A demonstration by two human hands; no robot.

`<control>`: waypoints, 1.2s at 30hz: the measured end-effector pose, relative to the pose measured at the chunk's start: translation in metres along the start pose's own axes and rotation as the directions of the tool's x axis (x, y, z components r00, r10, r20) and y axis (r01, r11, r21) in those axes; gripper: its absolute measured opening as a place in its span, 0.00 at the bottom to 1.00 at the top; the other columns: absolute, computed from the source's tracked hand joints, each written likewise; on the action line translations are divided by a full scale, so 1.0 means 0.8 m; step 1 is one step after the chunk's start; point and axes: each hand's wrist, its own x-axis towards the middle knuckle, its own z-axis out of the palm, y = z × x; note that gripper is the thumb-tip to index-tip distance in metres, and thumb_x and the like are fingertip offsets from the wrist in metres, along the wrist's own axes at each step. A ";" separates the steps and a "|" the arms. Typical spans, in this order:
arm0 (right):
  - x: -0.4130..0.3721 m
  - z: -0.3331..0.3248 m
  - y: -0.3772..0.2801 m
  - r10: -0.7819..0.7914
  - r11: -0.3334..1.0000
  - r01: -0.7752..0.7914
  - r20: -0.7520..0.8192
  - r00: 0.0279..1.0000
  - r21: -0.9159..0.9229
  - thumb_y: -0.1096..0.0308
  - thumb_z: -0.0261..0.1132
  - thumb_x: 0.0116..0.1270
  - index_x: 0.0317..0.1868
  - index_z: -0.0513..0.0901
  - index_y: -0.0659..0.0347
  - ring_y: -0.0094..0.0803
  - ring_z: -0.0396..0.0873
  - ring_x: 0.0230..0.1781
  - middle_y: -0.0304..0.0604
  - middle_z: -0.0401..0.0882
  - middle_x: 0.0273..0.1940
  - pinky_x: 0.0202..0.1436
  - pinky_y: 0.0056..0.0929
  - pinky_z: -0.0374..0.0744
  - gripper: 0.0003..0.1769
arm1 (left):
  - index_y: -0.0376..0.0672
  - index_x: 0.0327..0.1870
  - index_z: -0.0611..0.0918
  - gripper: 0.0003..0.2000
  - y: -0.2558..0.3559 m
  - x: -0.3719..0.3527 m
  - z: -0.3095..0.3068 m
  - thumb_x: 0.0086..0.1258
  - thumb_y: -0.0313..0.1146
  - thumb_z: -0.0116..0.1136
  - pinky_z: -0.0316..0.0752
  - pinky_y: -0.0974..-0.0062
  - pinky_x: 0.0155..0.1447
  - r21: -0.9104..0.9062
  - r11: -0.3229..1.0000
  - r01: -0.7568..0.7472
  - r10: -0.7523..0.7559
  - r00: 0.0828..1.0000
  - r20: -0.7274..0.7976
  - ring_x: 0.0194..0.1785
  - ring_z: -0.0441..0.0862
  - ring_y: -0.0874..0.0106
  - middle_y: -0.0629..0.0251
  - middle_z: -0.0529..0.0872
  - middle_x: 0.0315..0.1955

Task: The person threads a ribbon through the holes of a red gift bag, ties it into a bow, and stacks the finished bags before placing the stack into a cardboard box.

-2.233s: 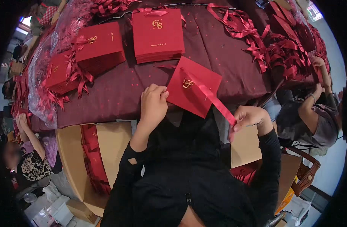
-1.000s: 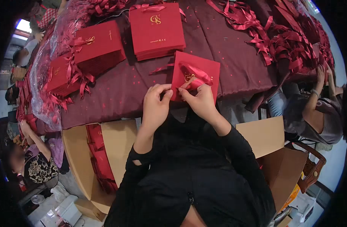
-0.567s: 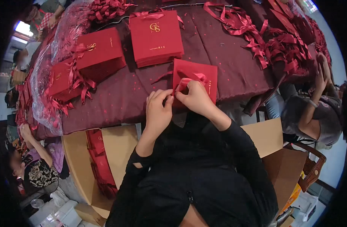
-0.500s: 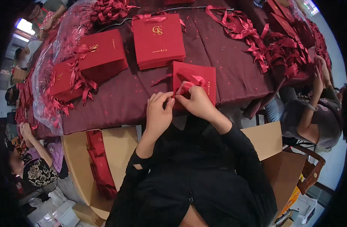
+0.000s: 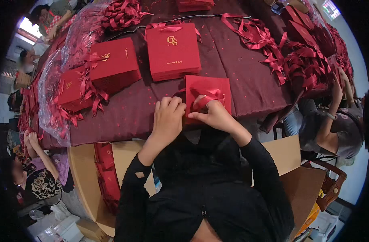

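In front of me at the table edge lies a small red paper gift bag [image 5: 227,97] with a red ribbon [image 5: 210,98] over its upper face. My right hand [image 5: 216,116] rests on the bag, fingers closed around the ribbon, thumb pointing left. At the bag's left edge is my left hand [image 5: 167,121], its fingers bent together; its thumb and anything it grips are hidden. Just beyond stands a stack of larger red gift bags [image 5: 174,48] with gold print and ribbon handles.
More red bag stacks [image 5: 116,60] and clear plastic wrap [image 5: 51,97] lie left. Loose ribbons [image 5: 257,36] trail across the dark red tablecloth [image 5: 241,80]. An open carton [image 5: 81,173] holding red bags stands below left, another carton [image 5: 301,185] right. Co-workers sit at both sides.
My left hand has drawn slightly back from my right hand, and its thumb has gone out of sight. My right hand stays at the ribbon, a little lower. The whole view has shifted slightly.
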 end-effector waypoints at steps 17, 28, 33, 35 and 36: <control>0.003 -0.009 -0.022 0.393 0.893 -0.397 0.065 0.917 0.213 0.57 0.73 0.52 0.36 0.68 0.64 0.22 0.71 0.12 0.39 0.73 0.15 0.14 0.22 0.67 0.25 | 0.36 0.32 0.76 0.05 -0.055 -0.007 -0.013 0.54 0.19 0.53 0.68 0.66 0.46 -0.105 0.994 -0.031 0.031 1.000 0.002 0.41 0.73 0.59 0.58 0.77 0.36; 0.006 -0.008 -0.010 0.487 0.814 -0.500 0.124 0.865 0.294 0.60 0.66 0.60 0.34 0.63 0.58 0.17 0.68 0.11 0.34 0.71 0.15 0.11 0.17 0.62 0.19 | 0.36 0.33 0.74 0.06 -0.098 -0.042 -0.077 0.54 0.18 0.53 0.71 0.67 0.44 -0.182 0.972 -0.149 0.177 0.973 0.146 0.40 0.75 0.58 0.57 0.77 0.35; -0.017 -0.001 0.020 0.016 0.995 -0.001 -0.144 0.989 0.104 0.61 0.71 0.54 0.42 0.69 0.62 0.30 0.76 0.35 0.46 0.75 0.37 0.36 0.27 0.74 0.23 | 0.36 0.34 0.75 0.06 -0.098 -0.050 -0.079 0.56 0.18 0.53 0.72 0.69 0.44 -0.296 0.953 -0.059 0.111 0.981 0.162 0.41 0.76 0.58 0.55 0.76 0.35; -0.027 -0.013 0.006 -0.230 0.933 0.215 -0.019 0.973 -0.288 0.56 0.72 0.50 0.55 0.70 0.63 0.46 0.62 0.60 0.51 0.66 0.56 0.63 0.42 0.63 0.34 | 0.36 0.35 0.75 0.06 -0.095 -0.056 -0.078 0.56 0.18 0.53 0.72 0.71 0.44 -0.324 0.945 -0.047 0.099 0.984 0.145 0.41 0.76 0.58 0.55 0.76 0.35; -0.031 -0.013 0.004 -0.250 0.847 0.278 0.122 0.960 -0.453 0.54 0.71 0.50 0.56 0.69 0.63 0.47 0.61 0.62 0.52 0.64 0.59 0.63 0.43 0.63 0.36 | 0.36 0.35 0.75 0.06 -0.094 -0.057 -0.079 0.57 0.17 0.53 0.72 0.72 0.44 -0.349 0.937 -0.014 0.068 0.987 0.144 0.41 0.76 0.59 0.55 0.76 0.35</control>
